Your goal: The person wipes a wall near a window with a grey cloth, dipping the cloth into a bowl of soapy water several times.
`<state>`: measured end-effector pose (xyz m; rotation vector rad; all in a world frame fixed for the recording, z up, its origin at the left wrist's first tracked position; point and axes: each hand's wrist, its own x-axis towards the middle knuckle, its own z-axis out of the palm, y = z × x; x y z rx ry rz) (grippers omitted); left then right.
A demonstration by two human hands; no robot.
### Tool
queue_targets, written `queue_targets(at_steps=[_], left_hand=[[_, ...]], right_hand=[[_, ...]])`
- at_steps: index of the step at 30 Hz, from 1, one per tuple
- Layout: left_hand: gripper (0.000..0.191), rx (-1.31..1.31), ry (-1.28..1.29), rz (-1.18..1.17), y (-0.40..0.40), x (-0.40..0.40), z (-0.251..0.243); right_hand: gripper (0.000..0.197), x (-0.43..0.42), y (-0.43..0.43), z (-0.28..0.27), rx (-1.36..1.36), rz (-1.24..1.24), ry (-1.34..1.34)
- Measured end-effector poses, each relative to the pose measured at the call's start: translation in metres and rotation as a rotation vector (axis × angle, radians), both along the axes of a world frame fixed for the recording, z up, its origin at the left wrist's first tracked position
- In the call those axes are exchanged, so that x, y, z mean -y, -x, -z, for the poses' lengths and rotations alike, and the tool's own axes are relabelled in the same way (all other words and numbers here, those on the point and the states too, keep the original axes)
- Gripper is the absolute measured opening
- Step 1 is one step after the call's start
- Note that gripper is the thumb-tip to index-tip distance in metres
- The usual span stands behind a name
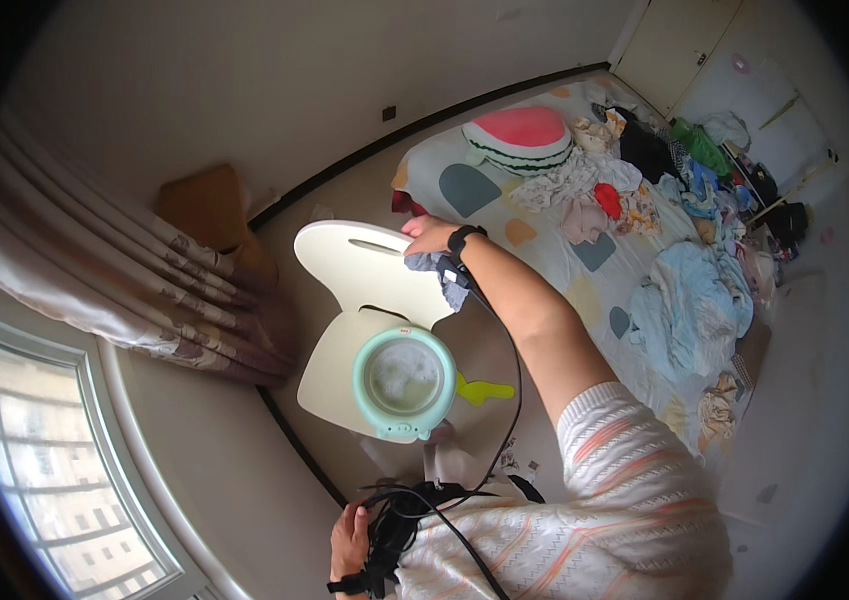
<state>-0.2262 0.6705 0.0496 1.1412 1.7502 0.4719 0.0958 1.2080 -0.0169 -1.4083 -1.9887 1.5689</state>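
My right hand [430, 234] reaches across to the top edge of a cream chair backrest [364, 262], beside its slot-shaped handle hole. A crumpled grey cloth [457, 292] hangs from under that hand against the backrest. On the chair seat [327, 367] rests a mint-green basin [362, 401] holding cloudy, sudsy water [404, 375]. My left hand [349, 541] is low in the view, close to my body and beside dark hair and black cable; its grip is partly hidden. Black bands circle both wrists.
A black cable [518, 375] loops past my right arm. A yellow-green plastic piece [488, 391] sticks out beside the basin. To the right is a bed or mattress [537, 259] with a watermelon cushion [522, 135] and heaped clothes [687, 300]. Curtains [132, 277] and a window [42, 450] flank the left.
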Motion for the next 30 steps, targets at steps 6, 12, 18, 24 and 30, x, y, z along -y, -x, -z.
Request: queue_targets(at_steps=[6, 12, 18, 24, 30], left_hand=[[0.042, 0.017, -0.045, 0.030, -0.015, -0.002, 0.006], [0.043, 0.010, 0.011, 0.008, -0.019, 0.014, 0.008], [0.048, -0.031, 0.101, -0.004, -0.025, 0.018, -0.013], [0.052, 0.024, -0.003, 0.022, -0.025, 0.019, -0.010], [0.051, 0.022, -0.017, 0.117, -0.021, -0.002, -0.005]], right_hand=[[0.052, -0.031, -0.002, 0.001, 0.235, -0.079, 0.007], [0.045, -0.034, 0.023, 0.004, 0.271, -0.169, -0.044], [0.095, -0.017, 0.022, -0.023, 0.450, -0.015, 0.079], [0.107, 0.011, -0.002, -0.028, 0.276, 0.083, 0.076], [0.107, 0.055, -0.072, -0.001, 0.299, 0.180, -0.009]])
